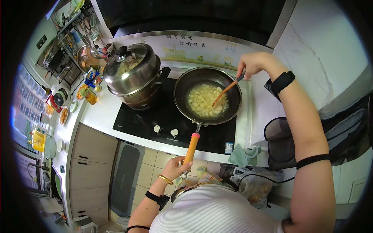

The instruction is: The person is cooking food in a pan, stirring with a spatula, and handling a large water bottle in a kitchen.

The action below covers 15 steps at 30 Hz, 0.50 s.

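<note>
Before me a dark wok (186, 84) sits on the right side of a black glass cooktop (140, 123). Pale yellow, diced food (204, 100) lies in shallow liquid at its bottom. My left hand (176, 169) grips the end of the wok's orange handle (191, 147), which points toward my body. Over the wok's right rim, my right hand (253, 65) holds an orange-brown spatula (228, 91) by its dark end. The spatula's tip is down among the diced pieces. Whether it is a spatula or a spoon is hidden by the food.
A lidded steel steamer pot (131, 75) stands on the cooktop's left side. Two control knobs (174, 133) are at the front. A green cloth (244, 155) hangs at the counter edge. Left are an oil bottle (89, 96) and a snack plate (63, 116). The range hood (192, 17) overhangs the back.
</note>
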Available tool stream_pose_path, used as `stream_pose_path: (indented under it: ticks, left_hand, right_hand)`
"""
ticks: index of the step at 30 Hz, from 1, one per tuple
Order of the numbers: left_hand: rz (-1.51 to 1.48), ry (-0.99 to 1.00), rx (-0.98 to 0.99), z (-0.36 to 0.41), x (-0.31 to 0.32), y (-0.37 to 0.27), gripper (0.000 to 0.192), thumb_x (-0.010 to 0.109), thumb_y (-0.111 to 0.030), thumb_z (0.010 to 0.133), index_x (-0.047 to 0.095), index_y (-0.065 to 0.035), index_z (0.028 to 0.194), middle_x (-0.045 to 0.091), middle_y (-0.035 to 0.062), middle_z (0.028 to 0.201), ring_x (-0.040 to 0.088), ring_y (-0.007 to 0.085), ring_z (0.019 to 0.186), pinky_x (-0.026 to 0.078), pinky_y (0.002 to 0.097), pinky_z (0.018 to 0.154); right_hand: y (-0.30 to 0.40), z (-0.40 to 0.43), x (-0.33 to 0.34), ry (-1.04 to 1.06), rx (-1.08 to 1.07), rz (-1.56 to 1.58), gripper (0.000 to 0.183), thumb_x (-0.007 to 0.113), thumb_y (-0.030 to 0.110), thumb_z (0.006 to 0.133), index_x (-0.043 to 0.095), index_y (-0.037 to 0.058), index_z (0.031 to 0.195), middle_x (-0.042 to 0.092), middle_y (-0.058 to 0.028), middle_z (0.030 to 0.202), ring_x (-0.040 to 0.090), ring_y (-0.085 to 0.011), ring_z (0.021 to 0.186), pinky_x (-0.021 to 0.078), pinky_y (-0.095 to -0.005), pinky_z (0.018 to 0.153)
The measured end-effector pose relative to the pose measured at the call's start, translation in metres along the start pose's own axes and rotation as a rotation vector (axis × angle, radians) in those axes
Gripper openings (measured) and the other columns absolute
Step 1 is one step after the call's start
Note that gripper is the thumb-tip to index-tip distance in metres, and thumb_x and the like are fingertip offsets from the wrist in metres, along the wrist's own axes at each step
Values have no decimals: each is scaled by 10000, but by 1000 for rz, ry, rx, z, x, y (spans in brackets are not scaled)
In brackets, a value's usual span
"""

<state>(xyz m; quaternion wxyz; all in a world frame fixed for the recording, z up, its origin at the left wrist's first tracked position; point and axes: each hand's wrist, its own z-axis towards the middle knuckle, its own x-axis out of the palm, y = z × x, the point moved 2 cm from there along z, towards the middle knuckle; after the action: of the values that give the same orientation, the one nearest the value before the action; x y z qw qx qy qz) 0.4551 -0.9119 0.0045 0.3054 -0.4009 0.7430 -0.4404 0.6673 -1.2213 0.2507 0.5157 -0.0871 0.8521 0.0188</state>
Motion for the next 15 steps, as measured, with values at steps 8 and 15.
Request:
stream_pose_path:
  ticks: [8,15]
  left_hand:
    - [-27,14,21,1,1,-3,371,653,-305,842,613,36,984,641,46,715,638,99,699,468,218,645]
    - [-18,12,34,1,-1,3,349,655,-280,844,613,33,994,630,33,725,641,102,700,470,215,644]
  right_hand:
    - [9,16,34,27,29,-81,326,726,97,674,706,196,984,666,-89,996,612,-255,931,488,-372,767]
    - [3,5,7,24,50,14,311,713,95,693,703,202,985,653,-91,1051,607,-251,938,486,-388,763]
